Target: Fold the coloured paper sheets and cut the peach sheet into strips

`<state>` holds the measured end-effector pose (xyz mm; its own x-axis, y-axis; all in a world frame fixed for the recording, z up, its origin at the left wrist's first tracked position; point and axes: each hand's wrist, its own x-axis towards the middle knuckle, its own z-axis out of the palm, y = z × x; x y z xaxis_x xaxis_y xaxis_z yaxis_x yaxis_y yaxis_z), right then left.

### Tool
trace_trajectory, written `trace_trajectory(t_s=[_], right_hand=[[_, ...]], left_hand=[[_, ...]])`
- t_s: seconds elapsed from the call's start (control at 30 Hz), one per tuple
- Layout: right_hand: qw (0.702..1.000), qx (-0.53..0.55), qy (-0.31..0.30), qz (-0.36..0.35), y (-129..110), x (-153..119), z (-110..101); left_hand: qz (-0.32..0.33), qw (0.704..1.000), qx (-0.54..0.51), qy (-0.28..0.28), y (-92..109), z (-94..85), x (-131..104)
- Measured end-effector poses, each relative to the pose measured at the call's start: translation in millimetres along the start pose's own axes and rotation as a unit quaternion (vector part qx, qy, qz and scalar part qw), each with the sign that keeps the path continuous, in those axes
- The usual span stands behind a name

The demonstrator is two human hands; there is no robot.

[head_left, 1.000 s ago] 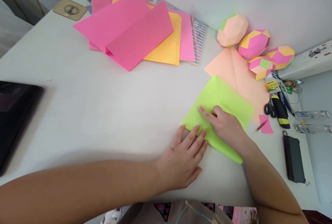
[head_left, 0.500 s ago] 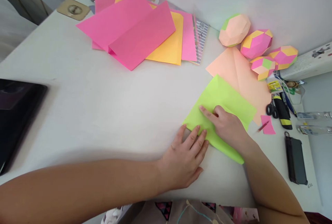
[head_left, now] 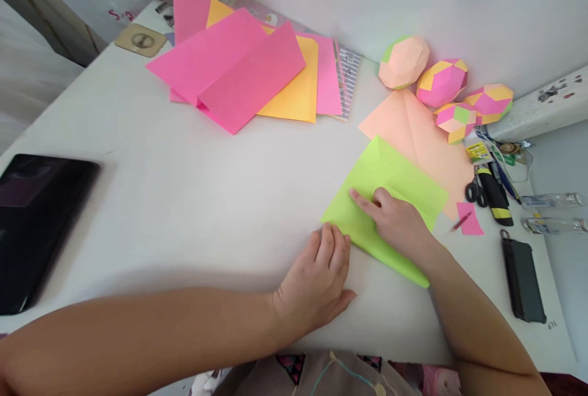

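A lime-green paper sheet [head_left: 397, 169], folded along its lower edge, lies on the white desk. My right hand [head_left: 399, 221] rests on the sheet with its index finger stretched out and pressed flat on it, the other fingers curled under. At the sheet's lower left edge is my left hand [head_left: 316, 280], its fingers bent and close together, the tips touching the fold. The thumb stands apart from them, and nothing is gripped. A peach sheet [head_left: 420, 133] lies partly under the green one.
Pink folded paper [head_left: 252, 78] and a yellow envelope [head_left: 294, 93] lie at the back. Faceted paper shapes [head_left: 443, 82] sit by the wall. Scissors [head_left: 476, 193], a phone [head_left: 523, 276] and two bottles are at the right. A black tablet [head_left: 43, 231] is at the left.
My left hand's spread fingers have drawn together and bent, pulling back slightly left from the paper. My right hand stays in nearly the same place on the sheet. The view has shifted a little.
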<state>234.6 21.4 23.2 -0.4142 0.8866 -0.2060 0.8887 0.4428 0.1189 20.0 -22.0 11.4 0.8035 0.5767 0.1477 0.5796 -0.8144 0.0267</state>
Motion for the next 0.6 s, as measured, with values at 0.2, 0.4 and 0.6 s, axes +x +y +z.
trace_trajectory(t_s=[0.2,0.4,0.6], right_hand=[[1.000,-0.006,-0.028,0.009,-1.8,1.2,-2.2],[0.999,0.023,-0.037,0.025,-4.5,0.9,-4.6],[0.997,0.039,-0.048,0.039,-6.6,1.2,-6.9]], left_hand=[[-0.013,0.999,0.047,-0.003,-4.9,-3.3,7.1],[0.032,0.997,0.024,0.064,-20.8,-2.6,17.3],[0.038,0.997,0.022,0.064,-29.4,-3.3,19.5]])
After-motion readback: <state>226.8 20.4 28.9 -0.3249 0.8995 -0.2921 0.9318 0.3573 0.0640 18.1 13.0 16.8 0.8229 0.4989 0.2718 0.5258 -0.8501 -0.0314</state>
